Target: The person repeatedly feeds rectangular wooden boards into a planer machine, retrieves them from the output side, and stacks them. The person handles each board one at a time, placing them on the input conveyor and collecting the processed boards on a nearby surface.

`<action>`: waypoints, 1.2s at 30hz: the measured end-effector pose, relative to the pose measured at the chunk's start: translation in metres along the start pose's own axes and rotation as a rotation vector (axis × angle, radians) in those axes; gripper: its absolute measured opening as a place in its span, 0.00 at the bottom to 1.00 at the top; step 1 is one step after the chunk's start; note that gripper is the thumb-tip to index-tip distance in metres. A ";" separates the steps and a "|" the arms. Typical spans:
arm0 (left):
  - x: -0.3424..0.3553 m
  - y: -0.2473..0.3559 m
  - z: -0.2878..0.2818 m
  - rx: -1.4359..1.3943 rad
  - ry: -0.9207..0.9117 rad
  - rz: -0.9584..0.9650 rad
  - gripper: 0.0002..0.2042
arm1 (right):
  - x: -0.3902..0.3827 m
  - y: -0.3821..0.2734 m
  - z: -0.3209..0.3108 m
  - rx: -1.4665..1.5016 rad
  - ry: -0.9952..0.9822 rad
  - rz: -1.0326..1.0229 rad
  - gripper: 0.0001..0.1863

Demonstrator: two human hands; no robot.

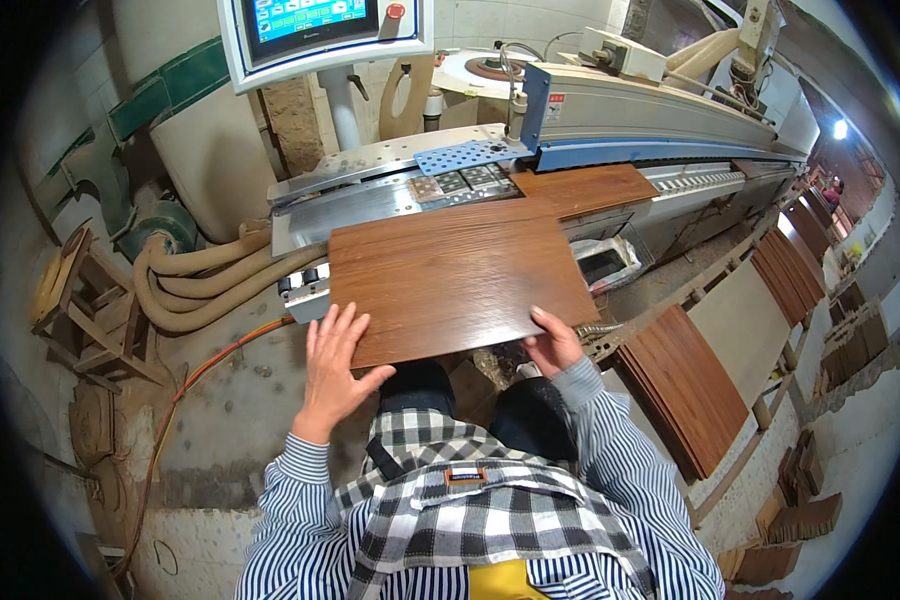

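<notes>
A brown wood-grain board [460,275] lies level in front of me, its far edge over the metal bed of a long machine. At its near left corner is my left hand [338,370], fingers stretched and spread against the surface and thumb along the near edge. My right hand [556,345] grips the near right corner, thumb on top and the other fingers curled under, partly hidden. A second brown board [590,188] sits further along the machine, under its blue-edged beam [660,150].
A control screen [310,18] with a red button stands at the upper left. Ribbed hoses [195,290] and an orange cable [225,350] run at the left, near a wooden stool [95,310]. Stacked brown boards [685,385] lie on a low rack to the right.
</notes>
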State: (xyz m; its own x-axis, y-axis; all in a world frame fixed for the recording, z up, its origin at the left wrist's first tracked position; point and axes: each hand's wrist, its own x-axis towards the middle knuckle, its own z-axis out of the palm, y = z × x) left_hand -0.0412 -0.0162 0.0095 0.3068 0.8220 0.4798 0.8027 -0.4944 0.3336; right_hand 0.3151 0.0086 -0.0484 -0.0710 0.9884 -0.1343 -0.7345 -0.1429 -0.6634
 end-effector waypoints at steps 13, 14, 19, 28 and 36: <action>0.074 -0.089 0.021 0.061 0.133 -0.199 0.31 | -0.022 -0.012 -0.018 -0.625 0.096 -0.101 0.22; 0.082 -0.092 0.023 0.049 0.123 -0.207 0.32 | -0.032 -0.017 -0.046 -0.748 0.160 -0.148 0.19; 0.088 -0.080 0.023 0.164 0.130 -0.300 0.39 | -0.072 -0.059 -0.139 -2.068 0.485 -0.512 0.26; 0.076 -0.099 0.025 0.063 0.171 -0.247 0.38 | -0.079 -0.087 -0.188 -2.371 0.453 -0.351 0.28; 0.070 -0.101 0.031 0.115 0.247 -0.225 0.37 | -0.133 -0.042 -0.166 -2.303 0.566 -0.622 0.19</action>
State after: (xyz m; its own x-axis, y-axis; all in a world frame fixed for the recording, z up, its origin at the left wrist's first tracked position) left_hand -0.0853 0.1004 -0.0158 -0.0055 0.8064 0.5913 0.8929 -0.2623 0.3660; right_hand 0.4675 -0.1258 -0.1249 0.1587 0.8744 0.4584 0.9865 -0.1596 -0.0371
